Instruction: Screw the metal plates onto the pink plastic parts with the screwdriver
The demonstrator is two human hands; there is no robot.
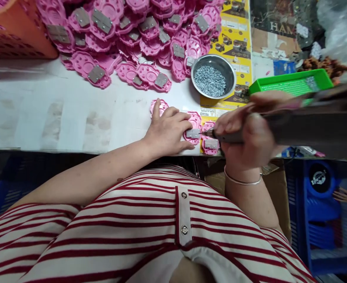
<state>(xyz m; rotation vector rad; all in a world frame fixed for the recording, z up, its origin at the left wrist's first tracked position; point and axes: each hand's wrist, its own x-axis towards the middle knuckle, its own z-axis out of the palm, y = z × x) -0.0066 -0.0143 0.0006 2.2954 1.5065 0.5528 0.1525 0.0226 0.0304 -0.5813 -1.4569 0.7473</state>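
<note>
My left hand [170, 131] lies on a few pink plastic pieces at the table's front edge, fingers spread. Its fingertips touch a pink piece with a metal plate [193, 134]. My right hand [247, 137] is wrapped round a dark power screwdriver [303, 122], held nearly level and blurred at its rear. The tool's tip points left and meets the right side of that plate. Just right of it, another pink piece with a plate [211, 144] lies partly under the tool. Beneath my left hand, a further pink piece [159, 107] is partly hidden.
A steel bowl of small screws [210, 80] stands behind my hands. A large heap of pink pieces [150, 31] fills the back, beside an orange basket [17, 31]. The green tray [291, 80] is behind the tool. Another person's hand [346, 196] shows at far right.
</note>
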